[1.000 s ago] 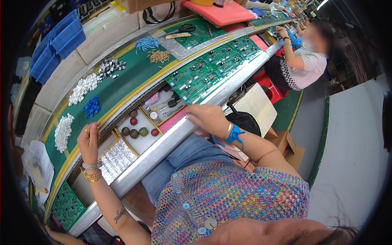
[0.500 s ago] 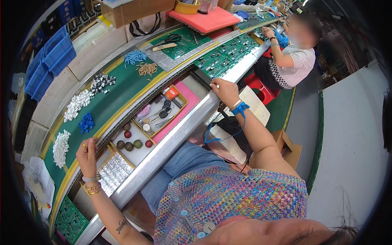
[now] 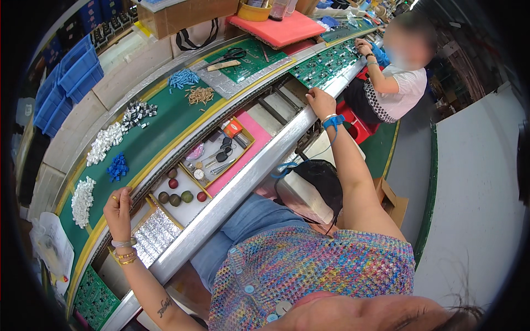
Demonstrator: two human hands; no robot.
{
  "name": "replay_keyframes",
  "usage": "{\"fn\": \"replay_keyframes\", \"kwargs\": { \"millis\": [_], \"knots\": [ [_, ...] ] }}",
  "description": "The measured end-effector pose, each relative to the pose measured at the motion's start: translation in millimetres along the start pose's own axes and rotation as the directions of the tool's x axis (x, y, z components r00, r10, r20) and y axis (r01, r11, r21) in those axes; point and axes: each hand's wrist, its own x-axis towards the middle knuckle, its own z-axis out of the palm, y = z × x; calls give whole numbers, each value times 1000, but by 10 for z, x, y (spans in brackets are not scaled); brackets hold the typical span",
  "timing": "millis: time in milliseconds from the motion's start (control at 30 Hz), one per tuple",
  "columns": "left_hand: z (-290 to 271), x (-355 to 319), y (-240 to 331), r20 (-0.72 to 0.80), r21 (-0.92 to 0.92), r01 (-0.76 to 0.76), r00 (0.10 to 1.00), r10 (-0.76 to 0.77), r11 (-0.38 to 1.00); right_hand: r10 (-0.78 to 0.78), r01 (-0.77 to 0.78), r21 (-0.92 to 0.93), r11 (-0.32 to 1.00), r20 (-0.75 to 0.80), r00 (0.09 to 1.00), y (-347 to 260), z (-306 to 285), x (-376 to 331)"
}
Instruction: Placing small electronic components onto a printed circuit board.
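Note:
My left hand is closed at the near edge of the green conveyor, with thumb and fingertips pressed together; anything between them is too small to make out. Beside it lie heaps of white connectors and blue connectors. Out to the right, my right hand has its fingers curled by the silver rail, at the near corner of a green circuit board full of parts. Whether these fingers pinch anything is hidden. A blue wrist strap with a cord is on my right wrist.
A tray with keys and a watch sits between conveyor and rail, beside several round fruits. Another circuit board lies lower left. Scissors rest farther along. A co-worker sits at the far right.
My right hand has moved right and away along the rail. The large circuit board has shifted the same way, uncovering dark crossbars behind it. My left hand has stayed nearly still.

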Motion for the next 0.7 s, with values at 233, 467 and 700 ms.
{"fn": "replay_keyframes", "kwargs": {
  "millis": [233, 467, 700],
  "knots": [
    [-102, 109, 84, 9, 60, -13, 1000, 12, 998, -103, 104, 91, 990, -22, 994, -339, 32, 77],
    [-81, 8, 92, 3, 222, -93, 995, 95, 971, -757, 765, 329, 554, -184, 627, -2257, -129, -809],
    [93, -29, 241, -69, 287, -225, 964, 255, 931, -923, 856, 516, 27, -316, 220, -3411, -410, -1442]
  ]
}}
